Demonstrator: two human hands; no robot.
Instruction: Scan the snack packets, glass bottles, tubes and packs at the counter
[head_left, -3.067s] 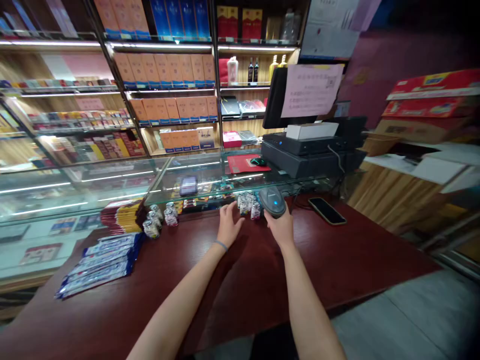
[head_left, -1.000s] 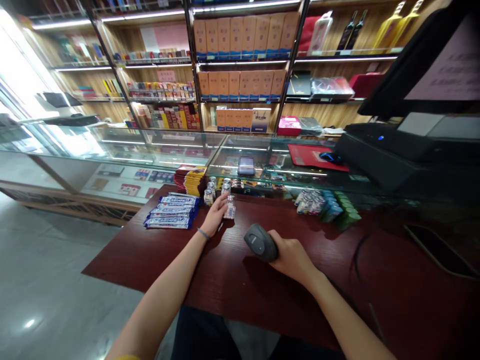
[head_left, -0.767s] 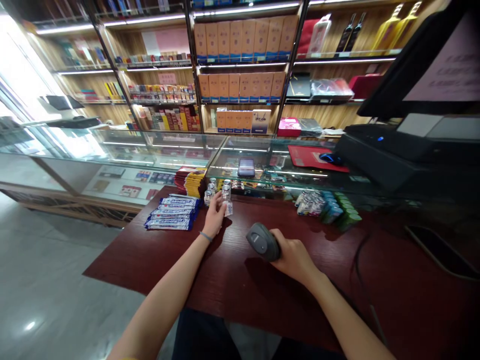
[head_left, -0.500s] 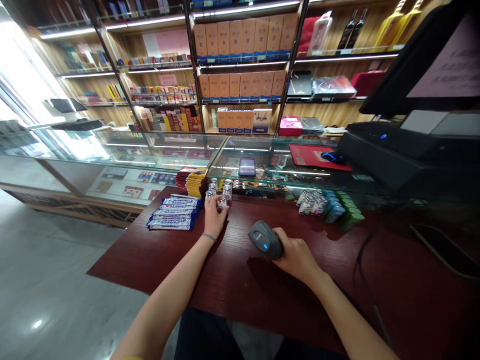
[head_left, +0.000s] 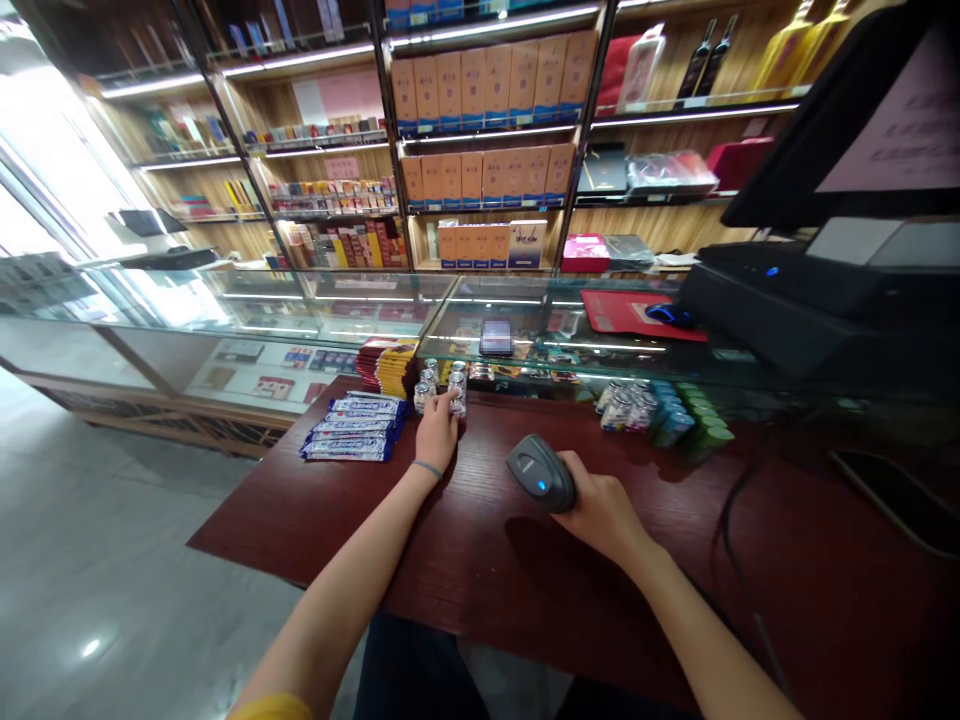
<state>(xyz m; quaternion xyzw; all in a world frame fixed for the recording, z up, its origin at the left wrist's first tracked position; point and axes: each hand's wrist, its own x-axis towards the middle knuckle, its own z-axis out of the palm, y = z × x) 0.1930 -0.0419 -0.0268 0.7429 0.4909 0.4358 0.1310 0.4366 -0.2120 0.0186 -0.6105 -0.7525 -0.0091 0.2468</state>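
My right hand clamps the barcode scanner underneath, apparently for control; my left hand touches small capped bottles, grip indeterminable.

Passage open over the counter between left hand and scanner. Obstructions: jars at the fingertips, packets left, glass case behind.

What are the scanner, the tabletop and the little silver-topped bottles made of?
Scanner: probably hard plastic; its dark grey shell looks smooth and fairly matte.
Tabletop: apparently wood or wood-look veneer, polished, judging by faint grain and soft sheen.
Bottles: glass or plastic, too small to tell; their shiny silver caps suggest metal.
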